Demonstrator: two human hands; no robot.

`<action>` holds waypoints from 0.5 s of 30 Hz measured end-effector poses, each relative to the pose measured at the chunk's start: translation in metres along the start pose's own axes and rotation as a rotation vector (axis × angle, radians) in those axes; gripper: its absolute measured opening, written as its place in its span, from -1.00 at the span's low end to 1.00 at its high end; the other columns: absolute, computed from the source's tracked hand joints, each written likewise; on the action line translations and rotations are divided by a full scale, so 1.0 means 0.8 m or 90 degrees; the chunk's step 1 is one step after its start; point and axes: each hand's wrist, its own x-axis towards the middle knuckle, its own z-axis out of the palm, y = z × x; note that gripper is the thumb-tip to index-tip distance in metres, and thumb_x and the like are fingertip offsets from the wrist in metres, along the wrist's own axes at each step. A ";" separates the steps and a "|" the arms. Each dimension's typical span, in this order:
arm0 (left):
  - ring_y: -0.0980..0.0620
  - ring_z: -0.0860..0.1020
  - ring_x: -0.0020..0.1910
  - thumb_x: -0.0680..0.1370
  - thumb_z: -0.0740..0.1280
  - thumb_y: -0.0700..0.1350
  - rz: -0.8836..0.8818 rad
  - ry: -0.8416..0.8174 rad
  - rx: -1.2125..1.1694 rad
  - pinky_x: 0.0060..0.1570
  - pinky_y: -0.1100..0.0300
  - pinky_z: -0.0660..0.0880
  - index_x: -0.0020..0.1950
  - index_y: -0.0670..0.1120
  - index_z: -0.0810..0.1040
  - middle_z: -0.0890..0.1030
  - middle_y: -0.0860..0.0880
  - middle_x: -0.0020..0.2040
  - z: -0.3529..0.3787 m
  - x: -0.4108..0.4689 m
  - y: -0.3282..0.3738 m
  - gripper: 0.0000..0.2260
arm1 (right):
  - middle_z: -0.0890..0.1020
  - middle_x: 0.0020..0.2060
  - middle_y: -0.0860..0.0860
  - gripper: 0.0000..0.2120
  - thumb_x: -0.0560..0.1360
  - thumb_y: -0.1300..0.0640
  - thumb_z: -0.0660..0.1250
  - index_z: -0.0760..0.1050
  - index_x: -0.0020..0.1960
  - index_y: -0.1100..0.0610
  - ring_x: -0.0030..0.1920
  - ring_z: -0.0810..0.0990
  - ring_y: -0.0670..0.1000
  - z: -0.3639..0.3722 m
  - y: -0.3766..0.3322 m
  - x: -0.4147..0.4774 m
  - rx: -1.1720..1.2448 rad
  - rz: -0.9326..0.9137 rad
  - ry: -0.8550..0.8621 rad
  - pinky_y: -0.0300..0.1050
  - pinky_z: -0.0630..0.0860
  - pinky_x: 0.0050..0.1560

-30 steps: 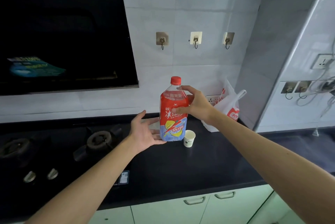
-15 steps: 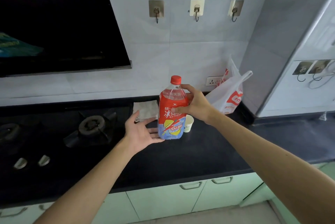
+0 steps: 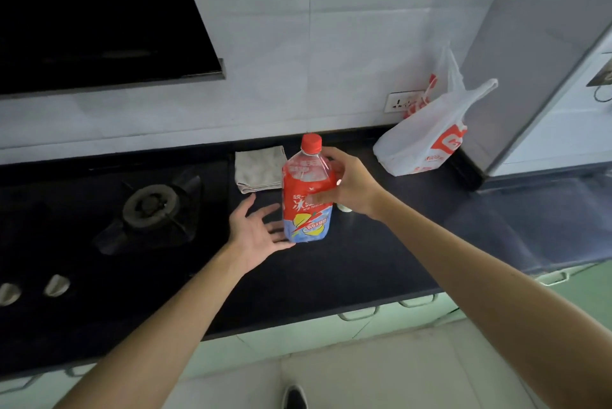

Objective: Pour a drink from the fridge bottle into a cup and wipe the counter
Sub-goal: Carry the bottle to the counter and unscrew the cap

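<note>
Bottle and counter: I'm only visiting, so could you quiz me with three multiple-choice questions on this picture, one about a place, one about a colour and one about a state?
1. Where does the folded cloth lie?
A) on the counter, behind and to the left of the bottle
B) draped over the bottle
C) in a drawer

2. What colour is the bottle's cap?
A) blue
B) red
C) green

3. What is the right hand doing?
A) gripping the bottle's upper part
B) lying flat on the counter
C) wiping with the cloth

Answers:
1 A: the cloth sits flat on the counter near the wall.
2 B: the cap on top is plainly red.
3 A: its fingers curl round the bottle below the neck.
</note>
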 end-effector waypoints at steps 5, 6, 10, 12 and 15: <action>-0.40 0.50 0.27 0.57 0.19 0.22 -0.043 0.002 0.024 0.22 -0.36 0.36 0.40 -0.17 0.44 0.49 -0.38 0.32 -0.014 0.032 -0.015 -0.42 | 0.60 0.19 -0.09 -0.22 0.29 0.14 0.65 0.36 0.40 -0.02 0.17 0.61 -0.02 0.013 0.032 -0.005 -0.035 0.033 -0.002 0.04 0.61 0.18; -0.39 0.50 0.27 0.57 0.18 0.22 -0.052 0.002 0.033 0.23 -0.35 0.36 0.39 -0.17 0.44 0.49 -0.37 0.32 -0.016 0.037 -0.020 -0.44 | 0.59 0.15 -0.12 -0.23 0.29 0.17 0.64 0.36 0.40 0.00 0.15 0.61 -0.06 0.015 0.038 -0.008 -0.035 0.037 -0.006 -0.03 0.61 0.16; -0.40 0.49 0.27 0.57 0.18 0.21 -0.091 0.005 0.048 0.26 -0.35 0.34 0.36 -0.15 0.47 0.49 -0.36 0.32 -0.023 0.057 -0.042 -0.46 | 0.57 0.08 -0.19 -0.26 0.28 0.21 0.65 0.37 0.34 0.01 0.08 0.62 -0.12 0.025 0.063 -0.022 -0.025 0.061 -0.009 -0.17 0.62 0.08; -0.39 0.49 0.27 0.57 0.18 0.21 -0.101 0.011 0.041 0.25 -0.36 0.34 0.36 -0.16 0.47 0.49 -0.36 0.32 -0.030 0.063 -0.050 -0.46 | 0.61 0.13 -0.08 -0.25 0.26 0.20 0.66 0.37 0.32 -0.02 0.14 0.63 -0.05 0.030 0.078 -0.028 -0.015 0.077 -0.002 -0.05 0.63 0.13; -0.39 0.49 0.27 0.58 0.18 0.20 -0.106 0.026 0.031 0.27 -0.34 0.33 0.37 -0.16 0.47 0.51 -0.35 0.30 -0.041 0.068 -0.058 -0.46 | 0.63 0.15 -0.04 -0.20 0.19 0.17 0.69 0.38 0.32 -0.02 0.17 0.63 0.01 0.035 0.099 -0.034 0.006 0.091 0.007 0.11 0.61 0.17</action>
